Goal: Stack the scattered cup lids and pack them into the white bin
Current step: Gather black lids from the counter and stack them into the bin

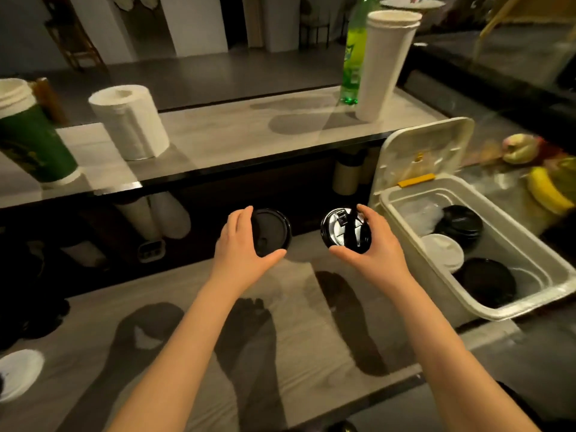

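Two black cup lids are held above the surface, one in each hand, beside the white bin.

The left hand [241, 244] is curled round a matte black lid [271, 232], gripped by its rim between thumb and fingers; the right hand [374, 247] is closed in the same way on a glossy black lid [344, 230], and the two lids are kept apart, side by side. Both are raised over the pale surface [280, 338]. Just to the right stands the white bin [417, 260], its hinged cover [427, 151] propped upright. Inside it a stack of black lids [461, 224] is seen at the back, a white lid [442, 252] in the middle, another black lid [487, 282] at the front, and some clear lids [420, 213] in the far corner. One white lid [18, 372] is left at the surface's left edge.
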The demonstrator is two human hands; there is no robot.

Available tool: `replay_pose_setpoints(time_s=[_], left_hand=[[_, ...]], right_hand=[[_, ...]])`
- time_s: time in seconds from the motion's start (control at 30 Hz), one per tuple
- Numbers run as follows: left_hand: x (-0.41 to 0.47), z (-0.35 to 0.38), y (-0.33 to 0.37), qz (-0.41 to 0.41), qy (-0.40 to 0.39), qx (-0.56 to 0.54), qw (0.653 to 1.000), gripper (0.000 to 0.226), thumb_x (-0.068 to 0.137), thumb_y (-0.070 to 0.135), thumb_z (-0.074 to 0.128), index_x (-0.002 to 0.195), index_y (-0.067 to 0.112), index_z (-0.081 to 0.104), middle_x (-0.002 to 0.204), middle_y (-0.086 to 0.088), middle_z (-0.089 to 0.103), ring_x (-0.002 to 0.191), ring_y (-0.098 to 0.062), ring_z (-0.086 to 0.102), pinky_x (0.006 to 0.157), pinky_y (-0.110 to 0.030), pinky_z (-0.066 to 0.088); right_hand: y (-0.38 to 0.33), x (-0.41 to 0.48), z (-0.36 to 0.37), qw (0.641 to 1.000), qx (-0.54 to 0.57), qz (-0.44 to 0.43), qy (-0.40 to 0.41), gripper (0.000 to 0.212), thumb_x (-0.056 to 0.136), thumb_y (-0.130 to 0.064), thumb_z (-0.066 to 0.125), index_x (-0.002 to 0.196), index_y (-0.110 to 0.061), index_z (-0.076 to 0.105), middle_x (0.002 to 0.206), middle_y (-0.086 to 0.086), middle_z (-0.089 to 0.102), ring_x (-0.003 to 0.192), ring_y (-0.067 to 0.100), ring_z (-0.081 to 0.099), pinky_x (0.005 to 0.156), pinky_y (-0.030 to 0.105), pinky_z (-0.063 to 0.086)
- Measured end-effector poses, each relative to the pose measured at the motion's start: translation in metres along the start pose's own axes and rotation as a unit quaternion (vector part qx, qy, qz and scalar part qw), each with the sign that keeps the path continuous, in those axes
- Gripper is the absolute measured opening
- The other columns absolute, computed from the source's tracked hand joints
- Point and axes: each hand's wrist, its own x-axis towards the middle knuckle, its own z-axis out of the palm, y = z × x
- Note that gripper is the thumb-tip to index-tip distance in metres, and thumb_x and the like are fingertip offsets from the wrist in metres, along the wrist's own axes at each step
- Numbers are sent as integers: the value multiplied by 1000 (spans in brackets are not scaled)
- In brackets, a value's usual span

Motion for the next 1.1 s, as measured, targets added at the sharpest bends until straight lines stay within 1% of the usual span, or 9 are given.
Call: replay_pose_setpoints(time_s=[0.2,0.33,0.43,0.57,0.77,0.83,0.93,1.03,1.1], left_hand=[[22,57,93,44,-20,-22,999,92,75,48,71,146,15,23,147,0,25,135,-19,30,111,-38,32],[32,85,141,74,-32,-34,996,91,77,48,70,146,15,22,148,0,25,135,-18,29,111,-39,32],[38,99,163,80,-51,-31,995,92,76,49,70,147,15,22,147,0,25,134,-19,30,111,-41,33],[40,117,178,97,-74,-29,992,93,75,50,71,146,15,23,146,0,27,133,-19,32,109,-42,35],[31,145,193,105,-104,-41,988,94,73,49,73,145,14,25,144,1,29,131,-18,34,107,-42,36],[28,150,195,109,-106,-40,988,94,73,50,73,145,14,25,144,1,29,131,-18,34,107,-44,37],[28,151,194,105,-98,-38,989,92,72,49,73,144,15,27,143,0,31,130,-19,35,106,-44,37],[29,146,193,102,-92,-32,990,91,73,48,73,144,15,26,143,0,31,131,-18,34,108,-42,36],[31,143,192,97,-89,-32,991,91,74,47,73,145,15,26,144,0,30,132,-18,33,109,-41,35]], right_hand=[[76,15,-80,999,-17,4,29,72,73,-36,78,134,-19,43,129,-5,46,119,8,43,94,20,33],[117,26,-122,998,-24,23,47,67,75,-36,76,130,-20,42,129,-5,41,120,12,43,101,32,38],[140,33,-149,996,-27,83,35,65,76,-34,75,131,-24,42,135,-5,38,123,16,42,97,28,35],[165,30,-176,990,-69,118,-21,68,77,-30,76,135,-19,41,139,1,38,128,20,40,98,27,32],[200,2,-190,968,-114,153,-160,63,75,-34,77,127,-24,43,127,-5,45,118,16,47,97,32,42],[205,0,-187,966,-130,140,-176,60,74,-32,77,124,-24,44,122,-8,44,115,15,48,97,33,43],[203,12,-182,984,-110,104,-94,56,74,-28,77,121,-21,47,115,-11,41,110,14,47,91,29,43],[199,45,-181,988,-147,35,6,55,75,-30,76,120,-16,49,118,-3,49,113,17,46,90,28,39],[200,70,-177,981,-189,31,7,57,76,-34,74,122,-15,49,125,2,52,119,23,45,95,34,39]])
